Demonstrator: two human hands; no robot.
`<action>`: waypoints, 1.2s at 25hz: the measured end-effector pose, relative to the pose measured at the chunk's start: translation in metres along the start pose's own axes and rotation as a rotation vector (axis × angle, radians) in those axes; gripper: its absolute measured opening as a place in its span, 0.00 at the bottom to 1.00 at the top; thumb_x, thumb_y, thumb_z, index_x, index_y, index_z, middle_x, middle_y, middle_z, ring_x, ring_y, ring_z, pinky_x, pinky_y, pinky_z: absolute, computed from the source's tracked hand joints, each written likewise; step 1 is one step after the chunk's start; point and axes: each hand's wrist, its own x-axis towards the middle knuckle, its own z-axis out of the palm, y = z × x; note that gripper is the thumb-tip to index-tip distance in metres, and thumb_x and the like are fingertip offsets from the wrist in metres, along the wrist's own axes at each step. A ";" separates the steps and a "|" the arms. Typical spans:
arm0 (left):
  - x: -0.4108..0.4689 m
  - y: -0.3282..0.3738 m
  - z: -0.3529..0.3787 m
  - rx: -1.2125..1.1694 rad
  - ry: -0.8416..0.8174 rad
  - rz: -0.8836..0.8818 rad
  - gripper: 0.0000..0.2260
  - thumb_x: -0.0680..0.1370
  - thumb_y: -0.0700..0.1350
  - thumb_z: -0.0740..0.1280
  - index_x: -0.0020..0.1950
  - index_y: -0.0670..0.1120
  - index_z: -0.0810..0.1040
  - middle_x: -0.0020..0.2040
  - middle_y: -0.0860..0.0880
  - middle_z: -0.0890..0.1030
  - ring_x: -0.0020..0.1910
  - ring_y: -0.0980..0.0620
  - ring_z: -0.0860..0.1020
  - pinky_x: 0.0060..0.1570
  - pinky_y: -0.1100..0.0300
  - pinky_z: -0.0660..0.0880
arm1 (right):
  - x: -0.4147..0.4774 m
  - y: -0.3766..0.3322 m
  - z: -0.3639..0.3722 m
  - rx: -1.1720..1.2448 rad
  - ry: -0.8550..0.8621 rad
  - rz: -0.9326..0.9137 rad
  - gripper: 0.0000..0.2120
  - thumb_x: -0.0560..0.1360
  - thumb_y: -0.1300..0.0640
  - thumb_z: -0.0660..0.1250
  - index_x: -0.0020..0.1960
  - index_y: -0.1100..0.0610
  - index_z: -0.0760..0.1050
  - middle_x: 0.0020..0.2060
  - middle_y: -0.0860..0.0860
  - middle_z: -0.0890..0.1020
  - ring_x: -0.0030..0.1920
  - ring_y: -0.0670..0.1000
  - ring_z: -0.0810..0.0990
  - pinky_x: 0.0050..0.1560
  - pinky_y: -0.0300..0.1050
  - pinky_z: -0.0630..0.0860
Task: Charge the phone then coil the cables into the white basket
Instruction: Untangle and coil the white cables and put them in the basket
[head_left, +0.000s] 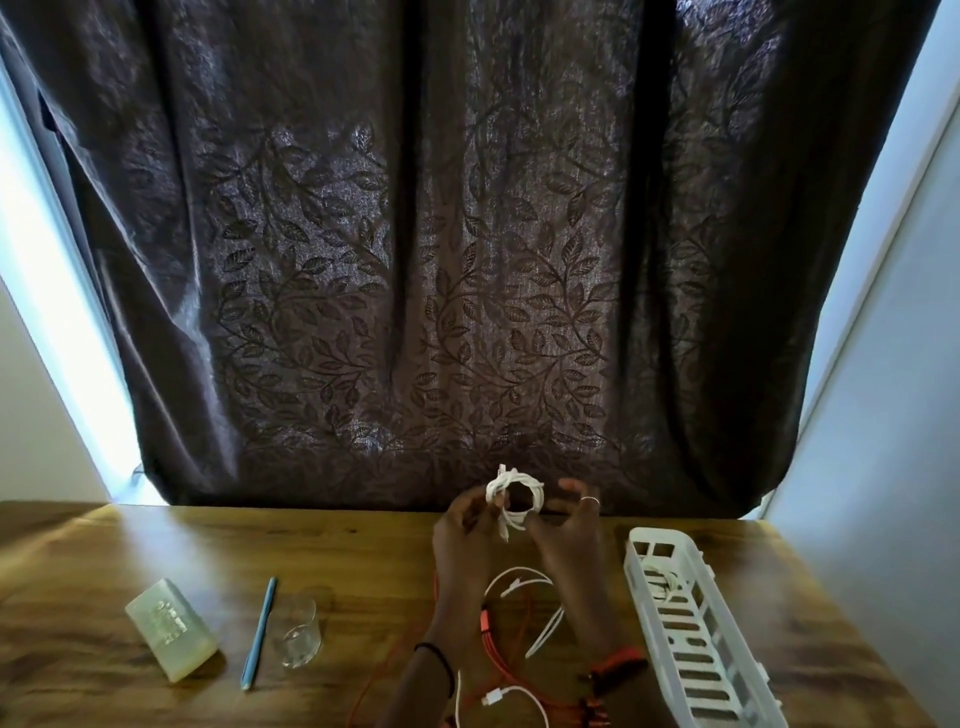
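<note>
Both hands held a coiled white cable (511, 496) above the far edge of the wooden table (156, 545). The left hand (462, 525) curled round its 9 o'clock side, and the right hand (571, 535) pinched its 4 o'clock side. The white basket (639, 566) lay at 4 o'clock from the coil. Loose white cables (519, 576) and an orange cable (488, 634) lay at 6 o'clock.

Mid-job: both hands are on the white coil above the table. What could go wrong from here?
1. The white coil is held only by the left hand and right hand, with an end sticking out; it may spring loose before reaching the white basket.
2. The orange cable and loose white cables lie under the forearms; a move toward the basket could snag or drag them.
</note>
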 end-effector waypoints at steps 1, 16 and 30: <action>-0.003 0.001 0.001 0.013 0.007 0.038 0.10 0.75 0.38 0.68 0.44 0.55 0.80 0.40 0.49 0.84 0.43 0.50 0.82 0.46 0.50 0.78 | -0.001 0.002 0.003 -0.020 0.054 0.015 0.18 0.68 0.58 0.73 0.56 0.57 0.72 0.45 0.51 0.80 0.39 0.44 0.76 0.33 0.32 0.67; 0.006 -0.008 -0.013 0.023 -0.188 -0.022 0.11 0.75 0.35 0.66 0.49 0.49 0.83 0.42 0.49 0.86 0.45 0.49 0.83 0.43 0.58 0.79 | 0.018 0.010 -0.034 -0.424 -0.262 -0.218 0.14 0.73 0.56 0.69 0.58 0.54 0.78 0.50 0.50 0.83 0.45 0.44 0.79 0.45 0.37 0.76; -0.012 -0.015 0.002 -0.334 -0.193 -0.219 0.09 0.77 0.39 0.65 0.54 0.37 0.80 0.49 0.39 0.84 0.50 0.44 0.83 0.45 0.58 0.81 | 0.016 0.029 -0.012 -0.522 -0.081 -0.190 0.13 0.79 0.57 0.59 0.59 0.59 0.78 0.53 0.56 0.82 0.51 0.50 0.78 0.42 0.35 0.66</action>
